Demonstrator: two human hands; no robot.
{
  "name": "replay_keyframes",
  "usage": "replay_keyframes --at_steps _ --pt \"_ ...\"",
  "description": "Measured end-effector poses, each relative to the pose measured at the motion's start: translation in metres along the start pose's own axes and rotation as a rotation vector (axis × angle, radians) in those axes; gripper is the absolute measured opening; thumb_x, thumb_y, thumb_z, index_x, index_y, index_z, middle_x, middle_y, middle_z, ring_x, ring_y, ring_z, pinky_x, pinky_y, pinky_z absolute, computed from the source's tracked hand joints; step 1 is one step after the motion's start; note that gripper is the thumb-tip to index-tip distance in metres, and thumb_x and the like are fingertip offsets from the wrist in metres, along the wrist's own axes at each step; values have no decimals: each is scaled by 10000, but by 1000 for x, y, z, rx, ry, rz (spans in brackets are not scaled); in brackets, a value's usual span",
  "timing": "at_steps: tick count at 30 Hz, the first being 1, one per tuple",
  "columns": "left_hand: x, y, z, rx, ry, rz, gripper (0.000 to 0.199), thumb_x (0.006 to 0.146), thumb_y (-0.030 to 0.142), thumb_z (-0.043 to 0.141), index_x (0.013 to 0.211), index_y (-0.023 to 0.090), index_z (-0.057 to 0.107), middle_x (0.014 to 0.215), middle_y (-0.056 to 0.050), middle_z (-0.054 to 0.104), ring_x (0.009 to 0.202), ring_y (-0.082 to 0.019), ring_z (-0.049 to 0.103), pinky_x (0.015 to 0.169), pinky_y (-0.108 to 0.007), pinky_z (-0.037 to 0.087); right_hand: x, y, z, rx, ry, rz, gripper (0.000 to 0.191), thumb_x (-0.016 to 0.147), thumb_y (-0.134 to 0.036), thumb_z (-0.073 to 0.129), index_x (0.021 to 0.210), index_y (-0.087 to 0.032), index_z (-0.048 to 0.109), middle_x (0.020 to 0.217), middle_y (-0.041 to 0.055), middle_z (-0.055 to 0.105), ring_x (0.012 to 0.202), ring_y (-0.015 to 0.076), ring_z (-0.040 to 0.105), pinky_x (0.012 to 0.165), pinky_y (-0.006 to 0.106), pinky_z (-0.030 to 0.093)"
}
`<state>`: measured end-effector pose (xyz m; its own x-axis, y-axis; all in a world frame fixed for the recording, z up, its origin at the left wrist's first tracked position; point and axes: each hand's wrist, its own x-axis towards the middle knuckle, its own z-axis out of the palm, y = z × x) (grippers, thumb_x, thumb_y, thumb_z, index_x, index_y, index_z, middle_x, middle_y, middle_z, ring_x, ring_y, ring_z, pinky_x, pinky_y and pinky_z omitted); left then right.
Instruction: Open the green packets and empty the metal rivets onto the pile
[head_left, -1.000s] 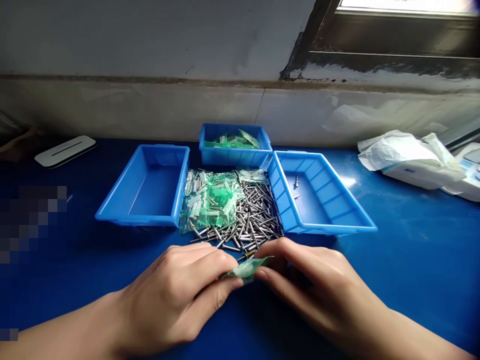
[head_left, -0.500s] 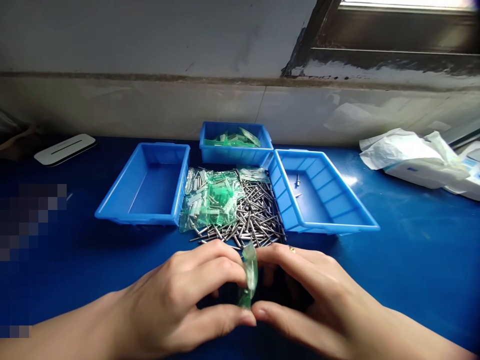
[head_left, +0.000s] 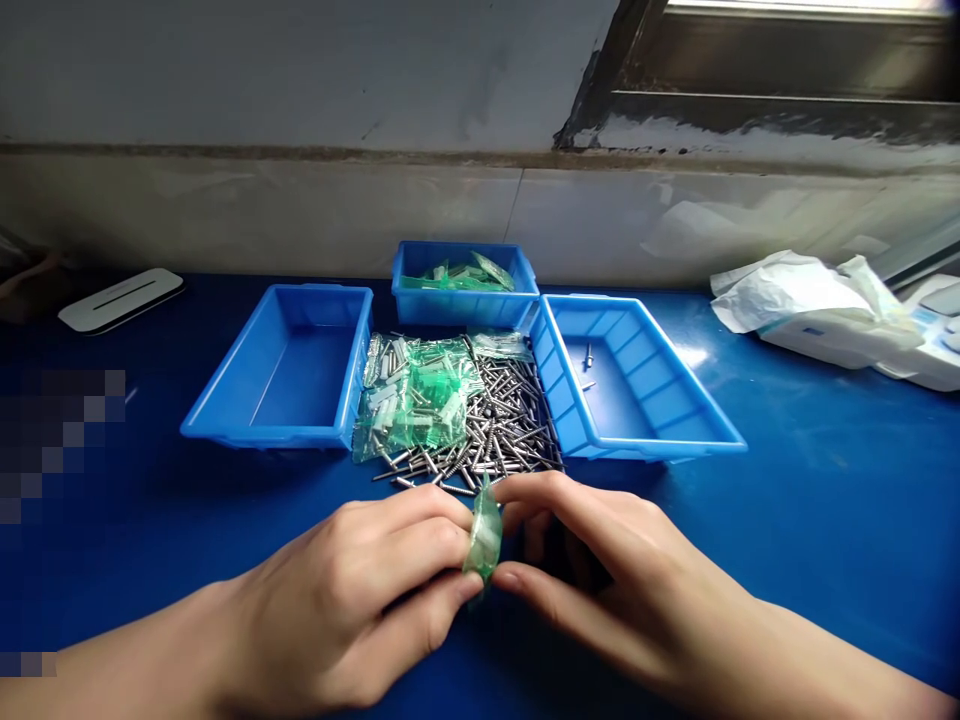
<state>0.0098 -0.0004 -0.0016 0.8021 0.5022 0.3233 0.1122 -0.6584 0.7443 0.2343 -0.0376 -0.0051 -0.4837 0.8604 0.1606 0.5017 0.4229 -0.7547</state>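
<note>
Between my two hands is a small green plastic packet [head_left: 486, 535], held upright near the bottom centre. My left hand [head_left: 375, 590] pinches its left side between thumb and fingers. The thumb and index finger of my right hand [head_left: 615, 580] rest against its right edge. Just beyond my fingers lies a pile of metal rivets or screws [head_left: 510, 420]. Flat green packets with white pieces inside [head_left: 420, 395] lie on the pile's left part.
A blue bin [head_left: 270, 436] stands on the left, another [head_left: 667, 447] on the right with two small metal pieces inside. Behind the pile, a smaller blue bin [head_left: 465, 308] holds green packets. A white device [head_left: 120, 300] and white wrapping [head_left: 787, 290] lie near the wall.
The green packet has turned, showing more of its face. My left thumb has moved up onto it, and my right thumb has also risen slightly. The view has shifted a little.
</note>
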Motion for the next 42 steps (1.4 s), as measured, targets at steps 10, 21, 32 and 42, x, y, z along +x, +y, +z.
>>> replay_keyframes --at_steps 10,21,32,42 --pt "0 4 -4 35 34 11 216 964 43 448 979 167 625 794 -58 694 760 -187 694 730 -238 589 -3 3 1 -6 27 33 216 943 -177 622 1139 -217 540 882 -10 686 515 82 504 460 181 423" --pt "-5 -1 -2 -17 -1 -55 171 992 109 475 956 142 639 830 -52 688 739 -158 647 683 -229 524 -2 3 -4 185 5 109 121 919 -227 690 945 -229 572 705 -56 615 561 104 533 499 176 453" --pt "-5 -2 -2 55 11 -89 212 990 87 440 930 114 642 779 -42 664 675 -145 602 631 -227 486 0 2 -7 91 22 20 225 992 -279 595 797 -244 488 665 -60 571 526 105 474 481 172 432" --pt "-3 0 -3 -3 -27 -235 225 997 237 543 818 139 636 721 10 609 633 -112 574 608 -197 454 -1 0 -8 61 14 19 203 985 -242 599 813 -233 492 669 -68 567 530 97 460 486 165 424"
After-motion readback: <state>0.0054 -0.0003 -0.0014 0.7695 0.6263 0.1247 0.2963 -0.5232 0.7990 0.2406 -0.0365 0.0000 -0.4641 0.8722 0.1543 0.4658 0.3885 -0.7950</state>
